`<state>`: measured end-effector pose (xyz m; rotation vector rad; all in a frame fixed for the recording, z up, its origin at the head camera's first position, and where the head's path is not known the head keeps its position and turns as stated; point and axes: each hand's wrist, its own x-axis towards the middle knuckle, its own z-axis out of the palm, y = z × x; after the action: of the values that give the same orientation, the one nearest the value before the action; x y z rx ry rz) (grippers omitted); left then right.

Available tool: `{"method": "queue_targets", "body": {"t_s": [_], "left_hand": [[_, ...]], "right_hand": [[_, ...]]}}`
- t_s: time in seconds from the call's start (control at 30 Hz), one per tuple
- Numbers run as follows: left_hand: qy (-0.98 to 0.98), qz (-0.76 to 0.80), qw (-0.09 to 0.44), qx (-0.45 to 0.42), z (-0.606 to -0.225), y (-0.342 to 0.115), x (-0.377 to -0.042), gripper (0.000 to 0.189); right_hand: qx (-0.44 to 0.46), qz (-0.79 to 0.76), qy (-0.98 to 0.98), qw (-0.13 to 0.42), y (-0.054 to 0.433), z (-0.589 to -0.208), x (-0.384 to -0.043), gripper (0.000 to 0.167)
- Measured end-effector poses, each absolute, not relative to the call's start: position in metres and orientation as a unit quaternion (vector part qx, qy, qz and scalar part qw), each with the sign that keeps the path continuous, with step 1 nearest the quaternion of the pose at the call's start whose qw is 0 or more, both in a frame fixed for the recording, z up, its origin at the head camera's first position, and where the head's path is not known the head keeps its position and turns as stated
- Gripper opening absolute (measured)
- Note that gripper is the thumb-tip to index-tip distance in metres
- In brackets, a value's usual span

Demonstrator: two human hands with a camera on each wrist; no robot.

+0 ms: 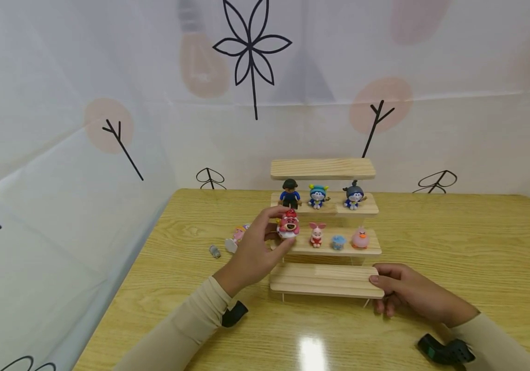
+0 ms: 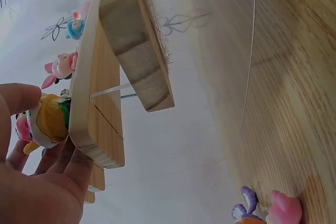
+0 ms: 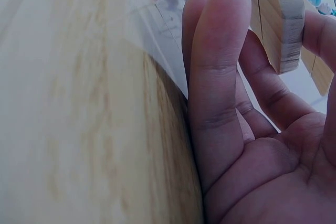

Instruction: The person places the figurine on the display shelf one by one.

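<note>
My left hand (image 1: 253,252) pinches a pink bear figurine (image 1: 288,225) with a red top between thumb and fingers, at the left end of a wooden tiered shelf's second step from the front (image 1: 299,249). In the left wrist view, the figurine's yellow and white back (image 2: 52,120) is right at the board's edge. My right hand (image 1: 415,292) grips the right end of the lowest step (image 1: 322,278), thumb on top and fingers underneath. Right of the bear stand a piglet figurine (image 1: 316,235), a small blue figurine (image 1: 338,242) and a pink round chick (image 1: 360,238).
On the step above stand a dark-capped figure (image 1: 290,195) and two blue-and-white figurines (image 1: 318,197). The top step (image 1: 322,168) is behind them. Left of the shelf, a small grey figurine (image 1: 215,251) and a pink-and-white one (image 1: 237,237) lie on the wooden table (image 1: 455,247).
</note>
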<state>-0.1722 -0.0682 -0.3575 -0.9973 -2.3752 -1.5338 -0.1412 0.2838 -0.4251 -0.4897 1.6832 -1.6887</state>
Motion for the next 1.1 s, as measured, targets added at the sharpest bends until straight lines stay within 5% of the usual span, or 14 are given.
{"method": "queue_targets", "body": {"t_s": [0.67, 1.1], "left_hand": [[-0.794, -0.511, 0.058, -0.323, -0.358, -0.071, -0.174, 0.066], [-0.799, -0.497, 0.083, -0.329, -0.349, -0.083, -0.176, 0.055]], "right_hand": [[-0.186, -0.638, 0.667, 0.338, 0.284, -0.426, -0.141, 0.032], [-0.188, -0.642, 0.660, 0.343, 0.282, -0.423, -0.141, 0.032]]}}
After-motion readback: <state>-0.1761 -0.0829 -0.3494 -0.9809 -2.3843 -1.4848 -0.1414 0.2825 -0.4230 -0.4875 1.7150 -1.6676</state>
